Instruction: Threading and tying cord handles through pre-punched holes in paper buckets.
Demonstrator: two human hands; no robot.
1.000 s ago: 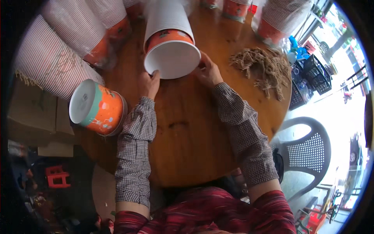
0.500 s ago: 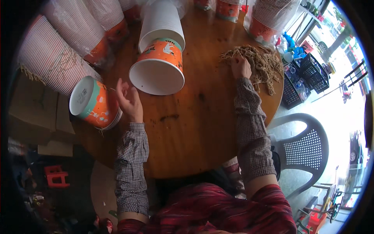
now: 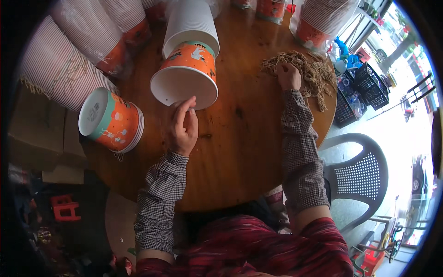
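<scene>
An orange and green paper bucket [image 3: 189, 57] lies on its side, its white mouth toward me, its base end meeting a nested stack of white buckets [image 3: 191, 25]. My left hand [image 3: 184, 131] is at its lower rim, one finger over the inside and another below, the rim apparently pinched between them. My right hand [image 3: 289, 76] rests at the near-left side of a heap of tan twisted cords [image 3: 314, 71], its fingers drawn together on the strands; the tips are partly hidden. A short stack of orange buckets [image 3: 121, 122] lies to the left, cord ends hanging below it.
Long nested bucket stacks [image 3: 60, 67] crowd the table's left edge, some in clear plastic. Another wrapped stack [image 3: 318, 23] stands at the back right. Beyond the round wooden table [image 3: 235, 161] are black crates [image 3: 369, 85] and a grey plastic chair [image 3: 357, 180]; a red stool [image 3: 64, 207] is at lower left.
My left hand has moved right, from beside the short bucket stack to the rim of the middle bucket. My right hand has shifted slightly at the cord heap.
</scene>
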